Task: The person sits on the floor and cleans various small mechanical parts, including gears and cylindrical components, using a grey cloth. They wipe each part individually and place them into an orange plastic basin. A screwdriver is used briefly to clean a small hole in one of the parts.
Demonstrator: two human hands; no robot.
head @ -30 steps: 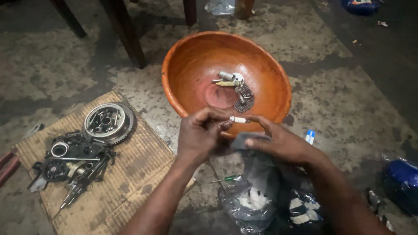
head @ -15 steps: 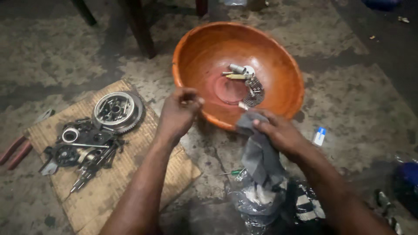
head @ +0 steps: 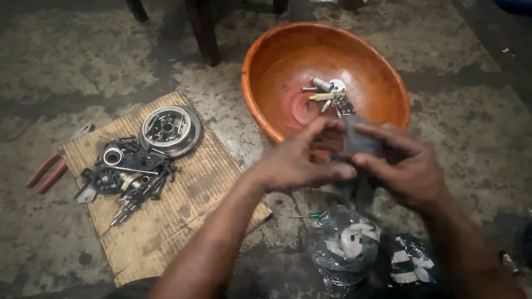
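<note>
My left hand [head: 302,160] and my right hand [head: 407,163] meet in front of me, just below the near rim of an orange bowl [head: 260,83]. Both hands grip a dark grey rag [head: 359,145] bunched between the fingers; its lower end hangs down behind my right hand. Inside the bowl lie several small metal parts [head: 328,95]: a short cylinder, a bolt, a yellowish pin and a length of chain. Motion blur hides whether anything small is inside the rag.
A cardboard sheet [head: 183,210] at left carries a toothed round gear housing [head: 170,129] and a heap of dark engine parts [head: 124,177]. Red-handled pliers [head: 47,170] lie beyond it. A small green screwdriver [head: 310,215] and crumpled plastic bags [head: 349,246] lie on the stained concrete floor.
My left hand has moved right from beside the bowl's rim and joined my right hand on the rag. The rag has been lifted and bunched. The view has shifted, so everything sits further right.
</note>
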